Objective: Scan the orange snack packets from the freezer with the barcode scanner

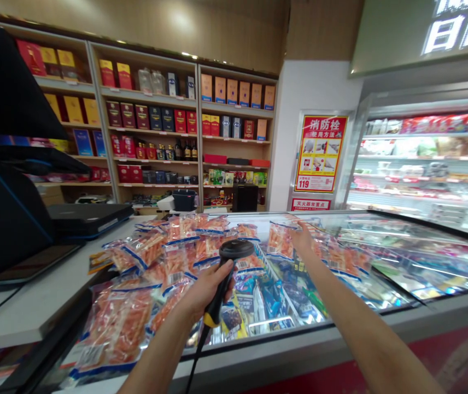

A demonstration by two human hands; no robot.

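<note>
Currently, left hand (213, 284) wrapped closed around black-and-yellow plastic handheld scanner (236, 250), trailing black cable (196, 355); right hand (303, 241) reaching farther out, fingers at right edge of clear plastic packet of orange strips with blue border (280, 239); cannot tell how far open, or whether gripping; packet above glass-topped white freezer (258, 350); similar blue-edged orange-strip packets (121, 323) piled left of scanner, others right of right hand.
</note>
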